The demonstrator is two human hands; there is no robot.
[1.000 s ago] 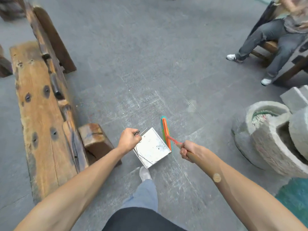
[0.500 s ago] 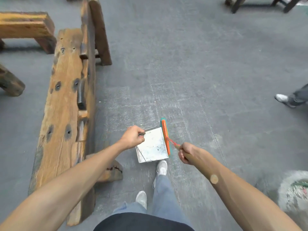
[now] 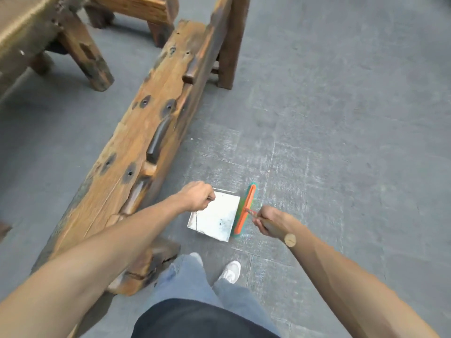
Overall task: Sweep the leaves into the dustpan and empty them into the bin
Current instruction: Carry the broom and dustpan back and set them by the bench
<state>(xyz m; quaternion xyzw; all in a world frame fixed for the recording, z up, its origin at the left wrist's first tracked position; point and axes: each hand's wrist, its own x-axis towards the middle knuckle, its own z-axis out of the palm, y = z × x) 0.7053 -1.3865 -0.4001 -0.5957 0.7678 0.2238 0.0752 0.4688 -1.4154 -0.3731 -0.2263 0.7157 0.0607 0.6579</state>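
A square metal dustpan (image 3: 216, 219) hangs just above the grey floor, held by its thin wire handle in my left hand (image 3: 198, 198). My right hand (image 3: 269, 222) grips the wooden handle of a broom. The broom's orange and green head (image 3: 245, 211) lies along the dustpan's right edge. A few dark specks lie inside the dustpan. No leaves or bin are in view.
A long weathered wooden bench (image 3: 136, 152) runs diagonally along my left, close to the dustpan. More wooden furniture (image 3: 73, 40) stands at the top left. My legs and white shoe (image 3: 230, 272) are below the dustpan. Grey paved floor (image 3: 341, 118) stretches to the right.
My view has swung left: the stone mortar and the seated person have gone out of frame, and the bench has come to the centre. Both hands keep their holds on dustpan and broom.
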